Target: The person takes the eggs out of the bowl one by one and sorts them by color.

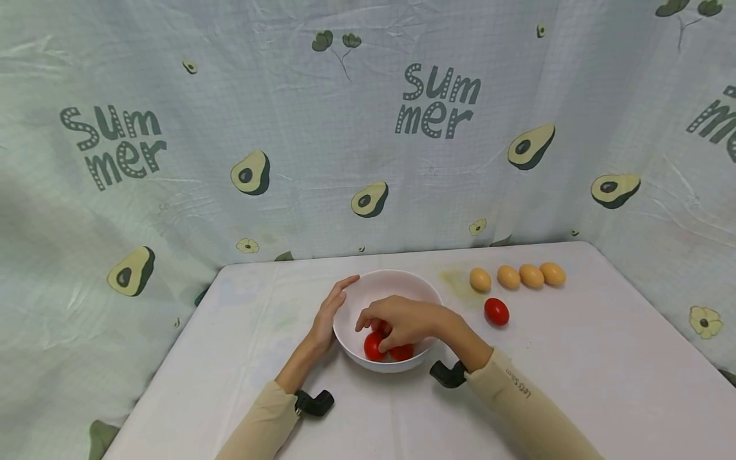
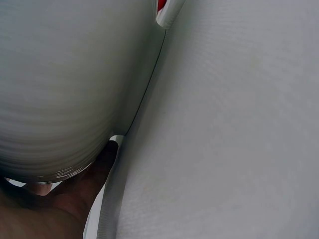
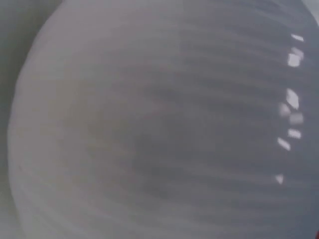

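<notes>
From the head view, we see our left hand (image 1: 330, 313) with straight fingers laid flat against the outer left wall of the round white ceramic bowl (image 1: 397, 281), steadying it on the white table (image 1: 575, 383). Our right hand (image 1: 405, 322) reaches down into the bowl, its fingers curled around one of the smooth red tomatoes (image 1: 375, 346) lying at the bottom; a second tomato (image 1: 401, 352) sits just beside it. Whether the fingers truly pinch that tomato or only rest on it, we cannot tell for sure. Another red tomato (image 1: 496, 311) lies on the table to the right of the bowl, and behind it stands a row of four brown eggs (image 1: 517, 276).

From the left wrist view, we see the bowl's blurred white wall (image 2: 65, 84) close up, with our palm (image 2: 55, 204) pressed to it and the table beyond.

From the right wrist view, only the bowl's pale curved surface (image 3: 159, 119) fills the frame; no fingers show.

We judge the step in hand to be setting a tomato into the bowl. The next move calls for letting go, lifting out, and reaching for the tomato on the table.
</notes>
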`<state>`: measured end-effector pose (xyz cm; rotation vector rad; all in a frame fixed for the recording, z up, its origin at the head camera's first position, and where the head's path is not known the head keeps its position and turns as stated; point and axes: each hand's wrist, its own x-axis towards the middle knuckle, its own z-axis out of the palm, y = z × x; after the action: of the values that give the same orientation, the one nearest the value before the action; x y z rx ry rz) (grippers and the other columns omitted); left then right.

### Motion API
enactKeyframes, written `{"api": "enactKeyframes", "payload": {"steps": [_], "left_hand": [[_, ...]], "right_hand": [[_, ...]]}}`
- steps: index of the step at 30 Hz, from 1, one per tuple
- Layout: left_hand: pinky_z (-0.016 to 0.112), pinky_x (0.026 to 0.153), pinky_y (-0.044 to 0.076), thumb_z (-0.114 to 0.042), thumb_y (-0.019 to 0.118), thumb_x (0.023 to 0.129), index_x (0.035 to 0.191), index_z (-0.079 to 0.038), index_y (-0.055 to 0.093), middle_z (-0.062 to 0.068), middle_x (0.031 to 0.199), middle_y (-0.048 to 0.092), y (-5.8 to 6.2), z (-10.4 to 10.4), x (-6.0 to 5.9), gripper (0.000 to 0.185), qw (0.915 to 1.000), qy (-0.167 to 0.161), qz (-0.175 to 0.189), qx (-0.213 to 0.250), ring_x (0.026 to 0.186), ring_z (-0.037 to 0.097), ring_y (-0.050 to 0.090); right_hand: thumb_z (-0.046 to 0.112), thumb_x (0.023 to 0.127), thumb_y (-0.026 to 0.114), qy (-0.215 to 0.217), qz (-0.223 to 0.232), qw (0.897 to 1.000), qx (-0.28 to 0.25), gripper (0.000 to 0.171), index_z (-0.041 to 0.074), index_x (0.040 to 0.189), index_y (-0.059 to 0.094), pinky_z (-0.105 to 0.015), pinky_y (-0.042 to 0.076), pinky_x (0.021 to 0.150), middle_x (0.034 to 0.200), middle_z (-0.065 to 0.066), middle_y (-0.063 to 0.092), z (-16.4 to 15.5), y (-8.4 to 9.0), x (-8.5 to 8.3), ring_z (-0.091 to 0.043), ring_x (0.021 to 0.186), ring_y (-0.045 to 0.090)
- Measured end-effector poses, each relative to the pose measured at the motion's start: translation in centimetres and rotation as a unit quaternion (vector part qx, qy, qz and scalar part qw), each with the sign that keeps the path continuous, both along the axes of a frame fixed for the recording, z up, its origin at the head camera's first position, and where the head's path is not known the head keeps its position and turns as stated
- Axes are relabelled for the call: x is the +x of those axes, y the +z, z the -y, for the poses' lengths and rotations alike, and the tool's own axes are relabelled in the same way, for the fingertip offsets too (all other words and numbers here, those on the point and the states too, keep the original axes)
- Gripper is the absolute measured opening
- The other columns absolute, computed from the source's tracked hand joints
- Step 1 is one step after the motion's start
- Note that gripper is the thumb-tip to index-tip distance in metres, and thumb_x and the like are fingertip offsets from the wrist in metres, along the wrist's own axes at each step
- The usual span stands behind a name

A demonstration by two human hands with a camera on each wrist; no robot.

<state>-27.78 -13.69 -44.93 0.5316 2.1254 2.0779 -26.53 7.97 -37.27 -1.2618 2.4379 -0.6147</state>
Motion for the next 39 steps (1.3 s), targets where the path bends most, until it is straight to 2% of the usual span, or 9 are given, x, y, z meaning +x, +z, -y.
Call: {"api": "enactKeyframes", "payload": {"steps": [7,14,18,23,32,39], "left_hand": [[0.020,0.114,0.038,-0.027,0.022,0.111,0.159,-0.014,0.035,0.009,0.168,0.031,0.0,0.0,-0.1,0.052,0.9999,0.003,-0.006,-0.015,0.152,0.033,0.035],[0.046,0.124,0.032,-0.026,0.021,0.111,0.160,-0.013,0.035,0.010,0.167,0.032,0.0,0.0,0.0,0.052,0.9998,0.010,-0.006,-0.015,0.151,0.035,0.036],[0.054,0.124,0.031,-0.027,0.021,0.111,0.160,-0.014,0.034,0.010,0.167,0.031,0.0,0.0,0.0,0.052,0.9998,0.010,-0.004,-0.016,0.151,0.035,0.036],[0.056,0.124,0.031,-0.028,0.022,0.111,0.160,-0.013,0.034,0.009,0.168,0.031,0.0,0.0,0.0,0.053,0.9997,0.009,-0.004,-0.020,0.151,0.035,0.036],[0.056,0.125,0.030,-0.026,0.021,0.111,0.161,-0.011,0.032,0.010,0.167,0.031,0.0,-0.1,-0.1,0.053,0.9998,0.010,-0.004,-0.017,0.151,0.036,0.037],[0.057,0.125,0.029,-0.025,0.021,0.111,0.161,-0.011,0.033,0.012,0.167,0.031,0.0,-0.1,-0.1,0.053,0.9998,0.012,-0.003,-0.015,0.151,0.037,0.037]], "right_hand": [[0.012,0.088,0.079,0.002,-0.020,0.999,0.027,0.039,0.018,0.126,0.069,-0.025,0.053,0.096,0.113,0.008,0.069,0.3,-0.4,0.1,-0.008,0.106,0.061],[0.013,0.088,0.080,0.002,-0.023,0.999,0.046,0.040,0.024,0.124,0.069,-0.026,0.053,0.096,0.116,0.011,0.069,0.8,-0.6,0.4,-0.006,0.108,0.059],[0.013,0.088,0.080,0.002,-0.019,0.998,0.053,0.039,0.026,0.124,0.069,-0.026,0.053,0.097,0.119,0.012,0.069,1.1,-0.8,0.5,-0.006,0.110,0.058],[0.010,0.088,0.078,0.003,-0.022,0.998,0.060,0.040,0.028,0.124,0.070,-0.027,0.052,0.099,0.118,0.013,0.069,1.2,-1.0,0.7,-0.006,0.109,0.058],[0.006,0.087,0.076,0.033,-0.050,0.996,0.071,0.040,0.030,0.120,0.071,-0.026,0.050,0.098,0.113,0.019,0.068,1.4,-1.3,0.8,-0.006,0.106,0.058],[0.011,0.090,0.074,0.041,-0.052,0.995,0.072,0.033,0.030,0.117,0.071,-0.024,0.050,0.095,0.109,0.019,0.067,1.4,-1.3,0.9,-0.004,0.102,0.057]]}}
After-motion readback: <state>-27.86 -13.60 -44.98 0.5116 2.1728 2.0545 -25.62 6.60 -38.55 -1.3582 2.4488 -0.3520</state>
